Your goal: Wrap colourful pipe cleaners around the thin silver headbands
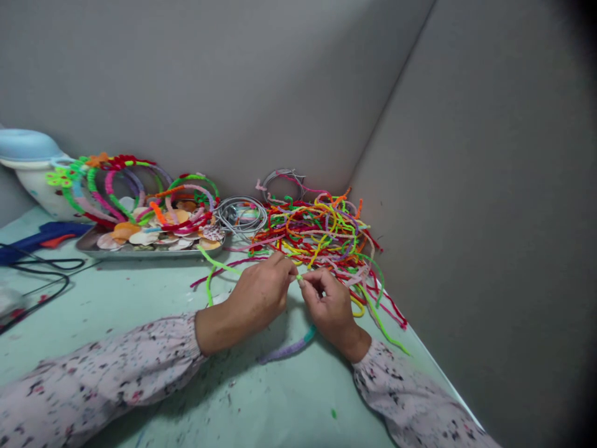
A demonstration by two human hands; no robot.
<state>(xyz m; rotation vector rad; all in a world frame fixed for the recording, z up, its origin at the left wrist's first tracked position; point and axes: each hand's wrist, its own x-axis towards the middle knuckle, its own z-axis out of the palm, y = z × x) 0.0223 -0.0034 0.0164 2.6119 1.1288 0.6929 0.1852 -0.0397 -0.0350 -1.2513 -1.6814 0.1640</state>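
Observation:
My left hand (261,287) and my right hand (330,310) meet over the table, thumbs and forefingers pinched. Between the fingertips shows a short bit of a bright green pipe cleaner (299,278). Light green lengths (219,265) come out to the left behind my left hand; whether they belong to the same piece I cannot tell. Below my right hand sticks out a curved band wrapped in purple and teal (290,350). Its other end is hidden by that hand.
Beyond my hands lies a tangled pile of coloured pipe cleaners (321,227), with grey wire coils (241,214) beside it. A metal tray (149,254) holds shells and wrapped headbands (112,186). A blue glue gun (41,239) with black cord lies left. Grey walls (480,186) border the table.

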